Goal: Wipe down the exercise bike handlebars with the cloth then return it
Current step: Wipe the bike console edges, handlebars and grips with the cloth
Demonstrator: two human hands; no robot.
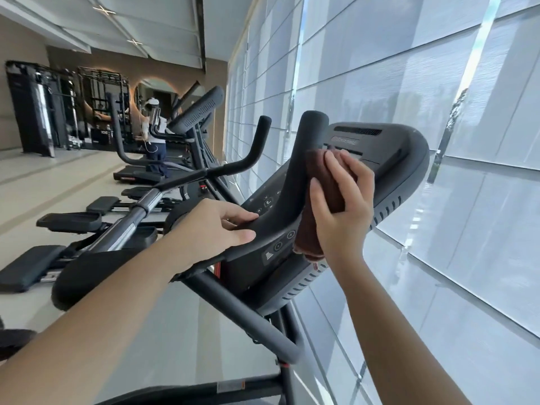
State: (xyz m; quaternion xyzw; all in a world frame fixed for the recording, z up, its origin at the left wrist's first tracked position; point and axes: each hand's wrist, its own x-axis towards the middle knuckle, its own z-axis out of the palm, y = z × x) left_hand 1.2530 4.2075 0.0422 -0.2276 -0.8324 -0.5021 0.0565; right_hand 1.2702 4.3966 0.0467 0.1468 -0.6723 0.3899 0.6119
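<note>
Cloth: A brown terry cloth (pixel 317 171) is sitting wrapped round the black padded handlebar (pixel 292 176) of the exercise bike, bunched between the bar and the dark grey plastic console (pixel 403 171). One end is hanging out below the palm.
Right hand: The right hand (pixel 342 209) is gripping the cloth, its fingers curling over the fabric from the console side and pressing it against the bar.
Left hand: The left hand (pixel 213 229) is holding the lower bend of the same handlebar, thumb lying along the near face and fingers hooking over the far edge. It is sitting near the cloth but apart from it.
Arms: Both bare forearms are reaching up into the tilted view, the left from the lower left corner and the right from the lower right.
Setting: Pale roller blinds (pixel 438 83) are covering the window wall to the right. A row of black cardio machines (pixel 190 176) is running away to the left, where a person in a white top (pixel 155 133) is standing on a distant treadmill.
</note>
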